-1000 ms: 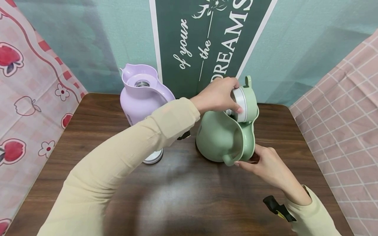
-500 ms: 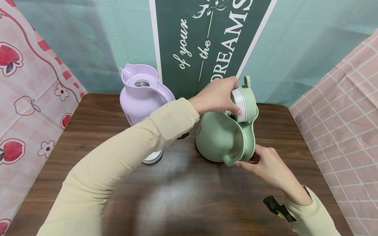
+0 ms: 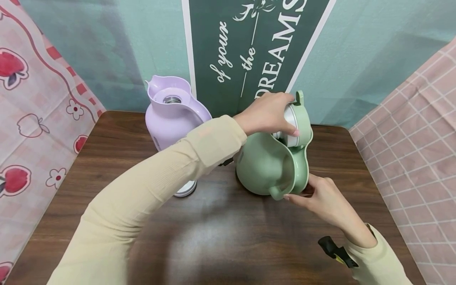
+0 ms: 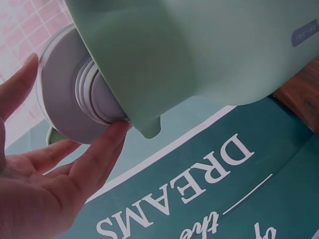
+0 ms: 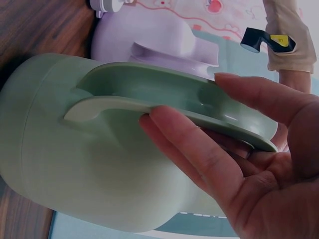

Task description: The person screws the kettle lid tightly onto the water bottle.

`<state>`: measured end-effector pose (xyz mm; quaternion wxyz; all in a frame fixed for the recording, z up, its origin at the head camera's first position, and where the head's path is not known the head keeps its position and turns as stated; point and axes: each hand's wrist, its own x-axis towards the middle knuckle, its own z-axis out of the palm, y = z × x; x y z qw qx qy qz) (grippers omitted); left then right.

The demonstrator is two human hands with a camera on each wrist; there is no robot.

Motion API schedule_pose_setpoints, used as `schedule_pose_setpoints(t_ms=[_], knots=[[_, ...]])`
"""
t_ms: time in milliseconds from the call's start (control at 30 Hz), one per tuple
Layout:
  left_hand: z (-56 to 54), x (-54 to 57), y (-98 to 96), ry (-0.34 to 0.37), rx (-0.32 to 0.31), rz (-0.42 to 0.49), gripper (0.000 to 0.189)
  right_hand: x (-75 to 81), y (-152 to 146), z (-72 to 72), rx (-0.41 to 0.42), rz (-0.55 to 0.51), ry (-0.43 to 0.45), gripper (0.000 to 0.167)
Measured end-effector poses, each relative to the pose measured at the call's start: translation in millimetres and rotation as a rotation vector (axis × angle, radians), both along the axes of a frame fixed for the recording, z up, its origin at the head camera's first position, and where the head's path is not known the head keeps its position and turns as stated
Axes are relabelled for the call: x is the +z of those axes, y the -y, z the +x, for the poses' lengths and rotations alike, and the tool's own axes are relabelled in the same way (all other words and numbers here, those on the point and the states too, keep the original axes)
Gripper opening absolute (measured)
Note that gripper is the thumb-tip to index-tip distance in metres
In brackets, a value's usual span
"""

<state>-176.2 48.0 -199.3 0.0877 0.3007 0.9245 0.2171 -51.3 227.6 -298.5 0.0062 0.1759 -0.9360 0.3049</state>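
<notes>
A sage-green thermos jug stands on the brown table, its handle toward the person. In the head view my left hand grips the jug's lid, green on top with a white underside and a loop tab. The left wrist view shows this lid tilted at the jug's mouth, its stepped stopper partly behind the rim. At the jug's near right, my right hand holds the handle between thumb and fingers. In the right wrist view its fingertips lie against the handle's edge.
A lilac thermos jug without a lid stands to the left, partly behind the left sleeve. A round white piece lies below it. A teal cloth hangs behind, with patterned cloths at both sides.
My left hand has shifted slightly right around the lid, its fingers reaching further over the white ring. The right hand and the green jug stay put.
</notes>
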Motion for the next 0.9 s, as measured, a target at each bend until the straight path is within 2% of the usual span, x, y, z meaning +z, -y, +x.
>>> schedule_pose_setpoints(t_ms=[600, 900], knots=[[2.5, -5.9, 3.3, 0.004, 0.037, 0.09, 0.058, -0.6, -0.2, -0.3, 0.008, -0.005, -0.007, 0.02], [1.7, -12.4, 7.5, 0.058, 0.06, 0.185, 0.063, -1.2, -0.4, -0.4, 0.014, -0.004, -0.021, 0.02]])
